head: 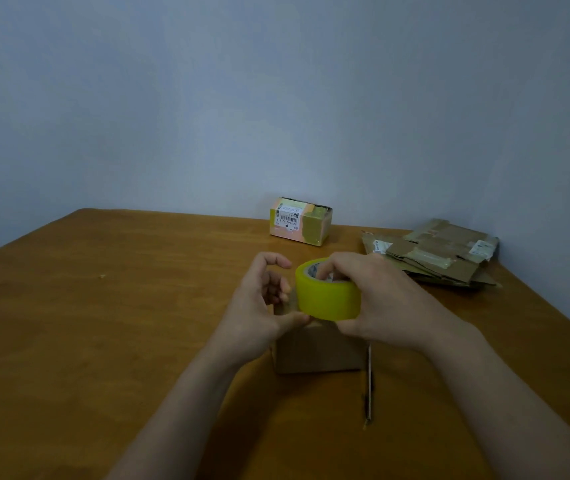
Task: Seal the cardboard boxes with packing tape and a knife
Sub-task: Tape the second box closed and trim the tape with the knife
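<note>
The yellow tape roll is held just above the brown box, in the middle. It is gripped by the right hand, fingers curled into its hole. Its 9 o'clock edge is pinched by the left hand. The tape end should be pulled slowly and straight.

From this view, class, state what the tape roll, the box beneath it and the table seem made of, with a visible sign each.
Tape roll: probably plastic film, smooth yellow band. Box: cardboard, matte brown faces. Table: wood or wood-look laminate, orange-brown with faint grain; which, I cannot tell.
</note>
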